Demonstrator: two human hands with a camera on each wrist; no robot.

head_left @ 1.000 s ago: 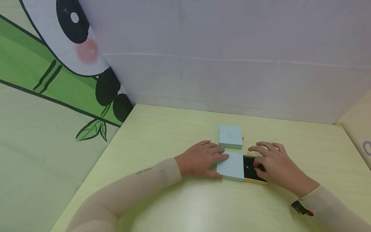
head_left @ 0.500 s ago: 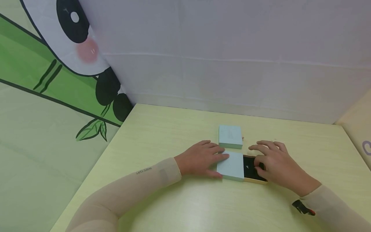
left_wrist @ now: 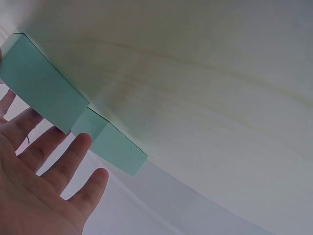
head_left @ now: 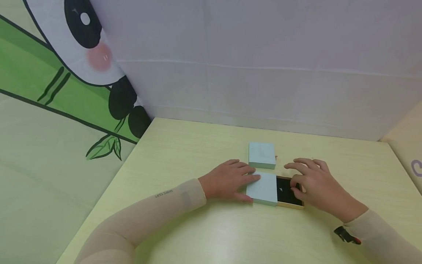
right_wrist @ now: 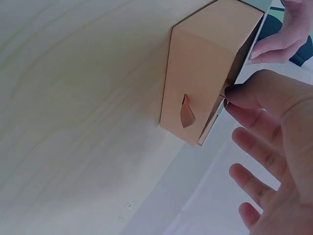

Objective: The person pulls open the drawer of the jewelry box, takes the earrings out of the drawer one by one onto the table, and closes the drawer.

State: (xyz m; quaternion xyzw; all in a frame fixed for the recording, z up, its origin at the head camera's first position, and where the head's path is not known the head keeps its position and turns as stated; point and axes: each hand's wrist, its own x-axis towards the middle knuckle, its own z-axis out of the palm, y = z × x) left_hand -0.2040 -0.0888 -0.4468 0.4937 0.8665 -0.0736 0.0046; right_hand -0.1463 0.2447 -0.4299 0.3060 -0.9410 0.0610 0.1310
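Note:
A pale blue box sleeve point(head_left: 263, 190) lies on the table, its tan drawer point(head_left: 290, 206) pulled out to the right. Black lining point(head_left: 285, 194) fills the drawer, and a small silvery piece point(head_left: 281, 189) shows on it. My left hand point(head_left: 227, 181) rests on the sleeve's left part, fingers extended over the top, thumb at the near side. Over the drawer's right part, my right hand point(head_left: 313, 185) brings thumb and index tips together at the lining. In the right wrist view they pinch a thin dark thing point(right_wrist: 222, 96), too small to identify; the other fingers stay spread.
A second pale blue box point(head_left: 261, 154) stands just behind the first, a small reddish tab point(head_left: 276, 157) at its right side. The drawer's end wall carries a ribbon loop point(right_wrist: 187, 116). Pale fabric point(head_left: 263, 91) hangs behind the wooden table point(head_left: 191, 146).
My right hand has shifted slightly right, thumb and index tips drawing away from the silvery piece. My left hand, the drawer and both boxes have stayed in place.

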